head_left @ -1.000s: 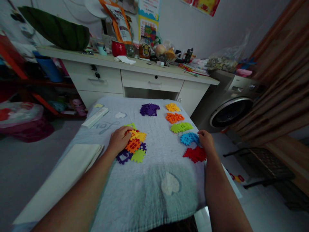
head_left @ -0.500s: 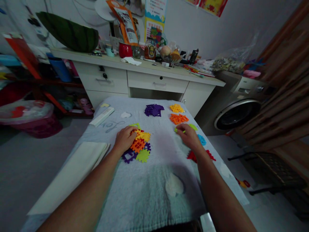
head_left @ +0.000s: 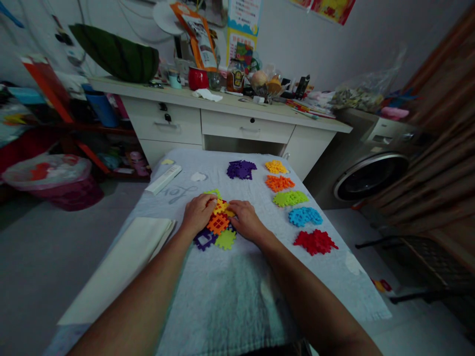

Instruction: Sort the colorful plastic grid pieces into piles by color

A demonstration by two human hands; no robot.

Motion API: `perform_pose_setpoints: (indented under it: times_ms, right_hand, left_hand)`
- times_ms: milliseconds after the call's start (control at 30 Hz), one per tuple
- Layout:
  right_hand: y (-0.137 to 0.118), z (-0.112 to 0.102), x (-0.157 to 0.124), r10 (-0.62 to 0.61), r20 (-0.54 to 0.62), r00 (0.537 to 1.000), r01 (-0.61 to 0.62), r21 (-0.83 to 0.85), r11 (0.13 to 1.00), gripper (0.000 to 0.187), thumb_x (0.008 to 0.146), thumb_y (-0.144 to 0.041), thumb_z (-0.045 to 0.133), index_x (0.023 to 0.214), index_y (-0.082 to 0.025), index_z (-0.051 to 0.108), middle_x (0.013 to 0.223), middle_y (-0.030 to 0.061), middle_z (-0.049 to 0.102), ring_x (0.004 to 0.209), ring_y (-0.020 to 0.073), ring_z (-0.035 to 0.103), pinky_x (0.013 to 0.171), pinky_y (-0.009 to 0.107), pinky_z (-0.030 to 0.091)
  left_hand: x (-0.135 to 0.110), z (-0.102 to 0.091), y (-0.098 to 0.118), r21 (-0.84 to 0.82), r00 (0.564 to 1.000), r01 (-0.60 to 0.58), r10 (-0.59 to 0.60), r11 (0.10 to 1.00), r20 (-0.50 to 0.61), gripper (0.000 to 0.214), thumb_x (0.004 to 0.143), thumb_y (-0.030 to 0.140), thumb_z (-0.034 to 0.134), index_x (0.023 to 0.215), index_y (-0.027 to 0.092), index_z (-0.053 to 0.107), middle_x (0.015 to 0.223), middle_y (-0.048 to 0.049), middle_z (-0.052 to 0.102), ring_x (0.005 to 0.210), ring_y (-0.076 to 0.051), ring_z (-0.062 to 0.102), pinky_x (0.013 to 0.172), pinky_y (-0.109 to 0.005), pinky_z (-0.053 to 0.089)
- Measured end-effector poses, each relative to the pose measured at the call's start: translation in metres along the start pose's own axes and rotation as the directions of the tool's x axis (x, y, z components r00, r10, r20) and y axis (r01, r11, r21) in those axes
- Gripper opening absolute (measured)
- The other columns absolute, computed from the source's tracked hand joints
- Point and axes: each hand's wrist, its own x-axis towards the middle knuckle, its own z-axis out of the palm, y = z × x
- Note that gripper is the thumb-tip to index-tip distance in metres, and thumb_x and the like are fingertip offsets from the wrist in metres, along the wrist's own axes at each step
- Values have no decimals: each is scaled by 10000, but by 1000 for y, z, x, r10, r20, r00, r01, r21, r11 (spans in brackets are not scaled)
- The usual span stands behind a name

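A mixed pile of flat interlocking plastic tiles lies on the cloth-covered table: an orange windowed tile [head_left: 218, 224] in the middle, yellow tiles [head_left: 220, 206] above it, a purple frame tile [head_left: 205, 239] and a lime-green tile [head_left: 225, 240] below. My left hand [head_left: 198, 213] is at the pile's left side, thumb and fingers closed on the edge of a yellow tile. From the right, my right hand [head_left: 246, 219] reaches in with fingers bent over the yellow tiles; its fingertips are partly hidden. Another lime-green tile [head_left: 213, 192] shows just beyond the left hand.
Sorted tile heaps line the table's right: yellow [head_left: 275, 166], orange [head_left: 279, 183], green [head_left: 290, 198], blue [head_left: 305, 216] and red [head_left: 316, 242]. A purple heap [head_left: 241, 169] lies at the far middle. A white box [head_left: 164, 179] and folded white cloth [head_left: 122, 264] are left.
My right hand has moved left from the green heap to the mixed pile, uncovering the green, blue and red heaps. My left hand stays at the pile.
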Motion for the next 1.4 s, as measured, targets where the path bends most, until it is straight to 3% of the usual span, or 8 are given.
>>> perform_pose_setpoints:
  times_ms: [167, 333, 567, 700, 833, 967, 1200, 1400]
  right_hand:
    - [4, -2, -4, -14, -15, 1000, 15, 9, 1000, 186, 877, -196, 603, 1052, -181, 663, 1217, 114, 640, 1129, 230, 562, 985, 375, 391]
    - [5, -6, -8, -49, -36, 998, 51, 45, 998, 163, 924, -182, 504, 986, -187, 653, 1032, 85, 678, 1003, 201, 601, 933, 329, 415]
    - [17, -8, -11, 151, -143, 978, -135, 112, 984, 250, 986, -259, 395, 938, -199, 634, 880, 60, 662, 813, 181, 595, 785, 286, 444]
    - [26, -6, -11, 191, -260, 947, -162, 129, 978, 283, 972, -276, 395, 882, -186, 647, 878, 88, 641, 851, 199, 578, 815, 314, 448]
    - [31, -8, -7, 286, -282, 916, -202, 292, 935, 237, 924, -287, 449, 889, -188, 662, 847, 61, 663, 807, 184, 596, 770, 303, 460]
    - [43, -26, 11, 407, -232, 884, -250, 500, 829, 145, 827, -296, 525, 822, -194, 627, 696, -4, 626, 616, 136, 569, 595, 250, 443]
    - [97, -79, 62, 552, -253, 795, -270, 666, 695, 100, 750, -276, 592, 748, -178, 569, 555, -38, 552, 482, 93, 547, 432, 175, 386]
    - [157, -106, 97, 733, -339, 590, -358, 704, 614, 80, 700, -126, 613, 715, -169, 546, 549, -41, 563, 482, 86, 592, 447, 167, 464]
  left_hand:
    - [0, 2, -3, 24, 1000, -8, 8, 1000, 5, 330, 877, 367, 446, 1066, 233, 681, 1151, -47, 692, 1084, -227, 611, 985, -375, 439]
    - [0, 3, -4, 28, 1000, -15, 15, 999, 8, 328, 881, 368, 443, 1064, 233, 679, 1162, -48, 685, 1090, -231, 607, 989, -381, 437]
    - [0, 2, -4, 19, 1000, -9, 9, 1000, 10, 317, 872, 363, 462, 1063, 241, 683, 1163, -42, 688, 1084, -228, 607, 973, -374, 446]
    - [1, 2, -4, -3, 1000, -3, 3, 1000, 10, 340, 897, 394, 424, 1054, 244, 685, 1143, -39, 696, 1080, -222, 614, 981, -371, 443]
    - [1, 3, -7, -39, 1000, -6, 6, 999, 7, 380, 916, 390, 367, 1043, 235, 689, 1138, -37, 698, 1100, -215, 609, 1006, -366, 430]
    - [1, 5, -11, -81, 1000, -11, 11, 997, -5, 387, 861, 275, 356, 1049, 230, 690, 1146, -34, 695, 1111, -213, 605, 1016, -368, 431]
    - [0, 2, -8, -67, 1000, 0, 1, 998, 18, 398, 794, 218, 370, 1025, 225, 693, 1143, -39, 694, 1098, -226, 605, 1012, -384, 432]
    - [0, 1, -7, -60, 1000, -19, 20, 998, 14, 393, 789, 205, 376, 1026, 240, 687, 1145, -29, 689, 1109, -223, 598, 1021, -392, 418]
